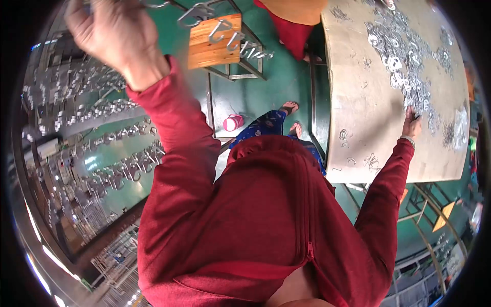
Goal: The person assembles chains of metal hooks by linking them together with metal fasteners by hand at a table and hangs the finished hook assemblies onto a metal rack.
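Observation:
My left hand (pixel 115 38) is raised at the upper left, smeared by motion and partly cut off by the top edge. Beside it, a row of shiny metal hooks (pixel 220 30) runs across above a wooden stool. My right hand (pixel 411 125) reaches over the table at the right, its fingertips drawn together at the edge of a heap of small flat metal pieces (pixel 394 64). Whatever lies between those fingers is too small to make out.
The brown-topped table (pixel 368 138) also bears small scattered clusters of thin dark pieces (pixel 372 162). A wooden stool (pixel 212 48) stands ahead. Racks with rows of hanging metal parts (pixel 97 112) fill the left. Another person's red and orange clothing (pixel 294 20) shows at the top.

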Demonstrator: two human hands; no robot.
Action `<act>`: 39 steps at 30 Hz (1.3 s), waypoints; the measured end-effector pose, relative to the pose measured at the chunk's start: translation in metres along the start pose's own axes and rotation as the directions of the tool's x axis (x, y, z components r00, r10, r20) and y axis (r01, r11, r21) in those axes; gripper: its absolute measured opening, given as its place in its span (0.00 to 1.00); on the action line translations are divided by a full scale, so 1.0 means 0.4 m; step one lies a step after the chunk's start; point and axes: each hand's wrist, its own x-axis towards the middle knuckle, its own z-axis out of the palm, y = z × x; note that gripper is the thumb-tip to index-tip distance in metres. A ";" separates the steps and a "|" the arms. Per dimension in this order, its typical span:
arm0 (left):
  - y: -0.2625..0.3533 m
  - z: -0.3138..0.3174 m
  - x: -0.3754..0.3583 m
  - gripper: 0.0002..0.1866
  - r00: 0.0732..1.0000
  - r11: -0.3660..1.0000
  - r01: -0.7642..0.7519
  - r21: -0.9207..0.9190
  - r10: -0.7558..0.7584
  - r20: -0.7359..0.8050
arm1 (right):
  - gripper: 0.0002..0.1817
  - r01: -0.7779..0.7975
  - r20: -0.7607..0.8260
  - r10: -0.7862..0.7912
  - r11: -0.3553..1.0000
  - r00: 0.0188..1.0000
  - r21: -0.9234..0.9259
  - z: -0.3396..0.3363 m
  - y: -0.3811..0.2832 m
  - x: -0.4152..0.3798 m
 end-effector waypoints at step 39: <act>0.374 -0.338 -0.014 0.05 0.974 0.925 0.050 0.378 0.039 -0.223 | 0.12 0.112 0.927 -0.190 0.981 0.322 0.162 1.080 -0.266 -0.913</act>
